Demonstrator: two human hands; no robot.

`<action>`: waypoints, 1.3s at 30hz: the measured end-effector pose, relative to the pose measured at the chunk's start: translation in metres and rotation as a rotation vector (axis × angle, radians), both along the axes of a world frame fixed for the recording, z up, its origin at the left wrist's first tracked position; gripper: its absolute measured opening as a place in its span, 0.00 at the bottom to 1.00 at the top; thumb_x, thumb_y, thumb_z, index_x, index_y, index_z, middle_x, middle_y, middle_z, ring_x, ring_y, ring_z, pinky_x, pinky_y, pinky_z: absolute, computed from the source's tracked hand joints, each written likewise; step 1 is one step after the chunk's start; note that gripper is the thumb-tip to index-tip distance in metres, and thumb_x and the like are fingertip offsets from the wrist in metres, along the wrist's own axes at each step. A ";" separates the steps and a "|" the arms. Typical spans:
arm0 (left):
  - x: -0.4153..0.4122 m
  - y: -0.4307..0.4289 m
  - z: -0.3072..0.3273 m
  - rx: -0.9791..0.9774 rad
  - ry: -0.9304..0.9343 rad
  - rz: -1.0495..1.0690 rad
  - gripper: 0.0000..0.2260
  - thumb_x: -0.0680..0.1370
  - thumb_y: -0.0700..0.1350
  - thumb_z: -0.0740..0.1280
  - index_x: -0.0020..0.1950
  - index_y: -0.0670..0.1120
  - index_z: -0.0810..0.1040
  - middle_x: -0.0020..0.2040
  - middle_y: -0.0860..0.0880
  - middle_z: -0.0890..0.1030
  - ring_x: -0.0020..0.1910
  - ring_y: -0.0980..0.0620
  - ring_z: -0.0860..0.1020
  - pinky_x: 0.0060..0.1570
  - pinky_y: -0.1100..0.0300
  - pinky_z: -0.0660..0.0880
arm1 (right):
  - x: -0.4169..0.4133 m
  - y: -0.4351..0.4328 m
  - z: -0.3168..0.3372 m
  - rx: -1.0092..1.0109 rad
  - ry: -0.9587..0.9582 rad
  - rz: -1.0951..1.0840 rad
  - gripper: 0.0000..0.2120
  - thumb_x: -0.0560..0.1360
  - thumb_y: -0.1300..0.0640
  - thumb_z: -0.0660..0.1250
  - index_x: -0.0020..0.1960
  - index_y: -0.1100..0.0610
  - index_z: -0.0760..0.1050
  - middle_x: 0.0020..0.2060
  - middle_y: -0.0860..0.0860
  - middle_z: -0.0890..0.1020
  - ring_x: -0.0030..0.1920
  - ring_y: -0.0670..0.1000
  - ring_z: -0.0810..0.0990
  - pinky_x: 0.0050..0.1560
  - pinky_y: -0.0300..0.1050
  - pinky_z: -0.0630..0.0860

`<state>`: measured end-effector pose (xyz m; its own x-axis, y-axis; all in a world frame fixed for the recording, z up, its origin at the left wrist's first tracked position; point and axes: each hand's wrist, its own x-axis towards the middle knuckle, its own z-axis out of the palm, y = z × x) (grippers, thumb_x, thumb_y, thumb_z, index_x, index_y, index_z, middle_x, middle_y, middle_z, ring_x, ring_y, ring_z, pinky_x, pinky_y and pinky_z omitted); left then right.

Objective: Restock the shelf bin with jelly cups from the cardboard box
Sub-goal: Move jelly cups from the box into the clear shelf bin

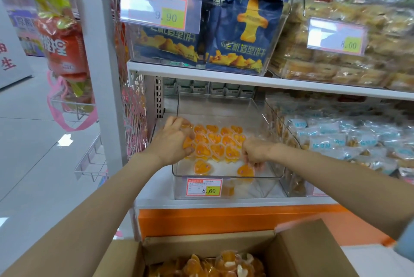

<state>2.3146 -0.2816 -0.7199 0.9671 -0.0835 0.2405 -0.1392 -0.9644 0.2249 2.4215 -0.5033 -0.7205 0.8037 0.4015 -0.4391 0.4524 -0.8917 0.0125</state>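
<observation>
A clear plastic shelf bin (224,106) sits on the lower shelf with several orange heart-shaped jelly cups (218,141) on its floor. My left hand (172,142) reaches into the bin's left side, fingers curled round a few jelly cups. My right hand (254,153) is over the bin's front right, fingers pointing down and pinching a jelly cup (246,170). An open cardboard box (298,252) at the bottom of the view holds many more jelly cups (215,264).
A price tag reading 8.60 (204,187) hangs on the bin's front. Blue biscuit bags (242,28) fill the bin above. Wrapped pastries (340,142) fill the bin to the right. A white shelf post (100,53) and hanging snack bags (65,53) stand at left.
</observation>
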 end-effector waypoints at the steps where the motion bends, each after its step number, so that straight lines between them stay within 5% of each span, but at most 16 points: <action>1: 0.000 0.000 0.000 -0.003 0.001 -0.001 0.16 0.76 0.51 0.67 0.61 0.48 0.75 0.70 0.47 0.64 0.69 0.47 0.56 0.66 0.54 0.61 | -0.001 0.000 0.001 -0.050 -0.041 0.033 0.09 0.71 0.72 0.64 0.50 0.68 0.77 0.43 0.61 0.83 0.27 0.54 0.79 0.26 0.39 0.75; 3: 0.000 -0.001 0.000 -0.001 0.004 0.001 0.16 0.76 0.51 0.67 0.61 0.48 0.75 0.70 0.48 0.64 0.70 0.47 0.56 0.66 0.53 0.62 | -0.006 0.000 0.005 -0.096 -0.103 0.139 0.08 0.71 0.69 0.66 0.50 0.63 0.76 0.45 0.58 0.82 0.29 0.50 0.76 0.31 0.42 0.74; 7: -0.001 -0.001 0.001 -0.005 0.006 0.003 0.16 0.76 0.51 0.67 0.61 0.47 0.75 0.70 0.48 0.64 0.70 0.47 0.56 0.66 0.52 0.63 | -0.010 -0.005 0.012 -0.203 -0.059 0.469 0.20 0.72 0.59 0.70 0.62 0.50 0.72 0.55 0.50 0.76 0.53 0.51 0.75 0.51 0.47 0.74; 9: -0.002 -0.001 0.001 -0.011 0.003 0.000 0.16 0.76 0.50 0.67 0.61 0.47 0.75 0.70 0.47 0.64 0.70 0.47 0.56 0.66 0.52 0.63 | -0.012 -0.010 0.015 -0.266 -0.046 0.532 0.25 0.71 0.57 0.71 0.65 0.47 0.67 0.58 0.50 0.74 0.57 0.53 0.74 0.55 0.50 0.74; 12: -0.002 -0.001 0.001 -0.020 0.000 -0.006 0.15 0.76 0.50 0.67 0.61 0.47 0.75 0.70 0.47 0.64 0.70 0.47 0.56 0.66 0.53 0.62 | -0.016 -0.012 0.011 -0.296 -0.123 0.573 0.23 0.73 0.53 0.68 0.66 0.49 0.65 0.60 0.51 0.74 0.58 0.54 0.74 0.51 0.43 0.69; 16: -0.001 -0.001 0.001 -0.021 -0.003 -0.006 0.15 0.76 0.50 0.67 0.61 0.47 0.76 0.70 0.47 0.64 0.70 0.47 0.56 0.67 0.54 0.61 | -0.013 -0.009 0.009 -0.311 -0.249 0.556 0.23 0.74 0.42 0.65 0.63 0.52 0.70 0.59 0.53 0.77 0.58 0.56 0.75 0.51 0.45 0.70; 22: -0.002 -0.001 0.001 -0.029 0.000 -0.005 0.16 0.75 0.50 0.68 0.61 0.47 0.76 0.69 0.47 0.64 0.70 0.47 0.55 0.67 0.54 0.61 | -0.015 -0.012 0.013 -0.385 -0.111 0.546 0.34 0.70 0.48 0.72 0.70 0.45 0.59 0.59 0.52 0.75 0.59 0.55 0.73 0.54 0.47 0.69; 28: -0.003 -0.002 0.003 -0.027 0.000 -0.002 0.16 0.76 0.50 0.67 0.62 0.47 0.75 0.69 0.48 0.64 0.70 0.48 0.56 0.61 0.56 0.64 | -0.015 -0.010 0.003 -0.331 -0.196 0.477 0.34 0.72 0.45 0.70 0.72 0.52 0.60 0.66 0.53 0.73 0.62 0.55 0.73 0.53 0.43 0.68; 39: -0.003 -0.003 0.004 -0.030 0.011 -0.005 0.17 0.76 0.51 0.66 0.63 0.47 0.74 0.70 0.48 0.63 0.70 0.47 0.55 0.63 0.57 0.62 | -0.012 -0.006 0.001 -0.233 -0.104 0.327 0.34 0.66 0.42 0.75 0.67 0.48 0.64 0.60 0.50 0.72 0.57 0.53 0.72 0.45 0.43 0.66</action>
<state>2.3114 -0.2842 -0.7157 0.9693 -0.0809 0.2321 -0.1410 -0.9564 0.2558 2.4097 -0.5095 -0.7196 0.6954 0.5427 -0.4711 0.6969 -0.6693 0.2577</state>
